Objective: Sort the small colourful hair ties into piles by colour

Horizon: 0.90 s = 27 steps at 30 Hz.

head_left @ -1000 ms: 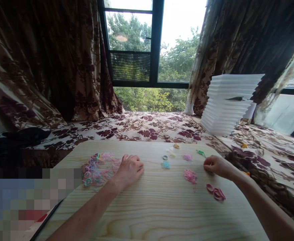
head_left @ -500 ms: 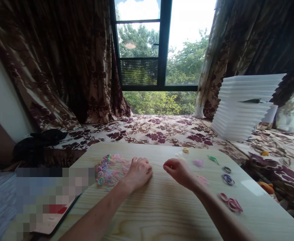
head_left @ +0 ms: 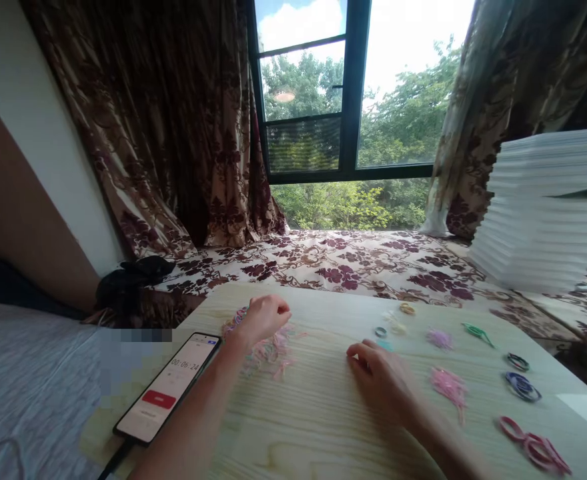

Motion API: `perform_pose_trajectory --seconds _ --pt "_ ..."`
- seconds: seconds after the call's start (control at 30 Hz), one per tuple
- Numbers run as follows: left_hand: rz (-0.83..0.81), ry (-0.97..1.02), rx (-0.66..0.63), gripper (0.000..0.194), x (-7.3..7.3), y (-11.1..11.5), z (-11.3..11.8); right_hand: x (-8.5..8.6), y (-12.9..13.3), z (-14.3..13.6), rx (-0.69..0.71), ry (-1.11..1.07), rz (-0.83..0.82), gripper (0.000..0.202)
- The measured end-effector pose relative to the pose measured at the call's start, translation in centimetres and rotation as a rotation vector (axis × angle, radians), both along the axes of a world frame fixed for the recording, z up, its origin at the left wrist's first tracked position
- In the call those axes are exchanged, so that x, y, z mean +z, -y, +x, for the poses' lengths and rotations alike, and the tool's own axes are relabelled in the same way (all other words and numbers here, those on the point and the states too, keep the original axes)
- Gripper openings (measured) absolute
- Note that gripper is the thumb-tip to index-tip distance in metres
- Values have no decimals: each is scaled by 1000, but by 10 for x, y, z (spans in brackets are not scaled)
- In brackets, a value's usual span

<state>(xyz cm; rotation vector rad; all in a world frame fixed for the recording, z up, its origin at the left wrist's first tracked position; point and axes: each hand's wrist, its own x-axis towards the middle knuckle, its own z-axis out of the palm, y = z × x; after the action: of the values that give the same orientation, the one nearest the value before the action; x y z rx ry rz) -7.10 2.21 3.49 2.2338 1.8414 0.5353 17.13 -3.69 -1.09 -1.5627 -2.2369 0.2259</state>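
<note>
Two shifts in the past half second. Left hand has gone from the right edge of the mixed pile of bands to over its far part; fingers curled, cannot tell whether they pinch anything. Right hand has drawn nearer, so the teal bands partly show again just beyond it; thumb and forefinger close together, a band between them not made out. Pile lies on the left of the table; pink bands, green band and dark blue bands sit apart on the right. Judgement: no visible gain in those groups; pile still mixed
</note>
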Motion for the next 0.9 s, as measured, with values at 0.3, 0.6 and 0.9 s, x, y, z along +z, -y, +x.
perform_pose_trajectory --seconds 0.3,0.6,0.9 --pt "-55 15 78 26 1 -2 -27 -10 -6 4 13 -7 14 26" --pt "-42 -47 37 26 -8 0 -10 -10 -8 3 18 -28 35 25" --pt "-79 -97 -87 21 -11 13 19 -11 -8 4 21 -6 42 25"
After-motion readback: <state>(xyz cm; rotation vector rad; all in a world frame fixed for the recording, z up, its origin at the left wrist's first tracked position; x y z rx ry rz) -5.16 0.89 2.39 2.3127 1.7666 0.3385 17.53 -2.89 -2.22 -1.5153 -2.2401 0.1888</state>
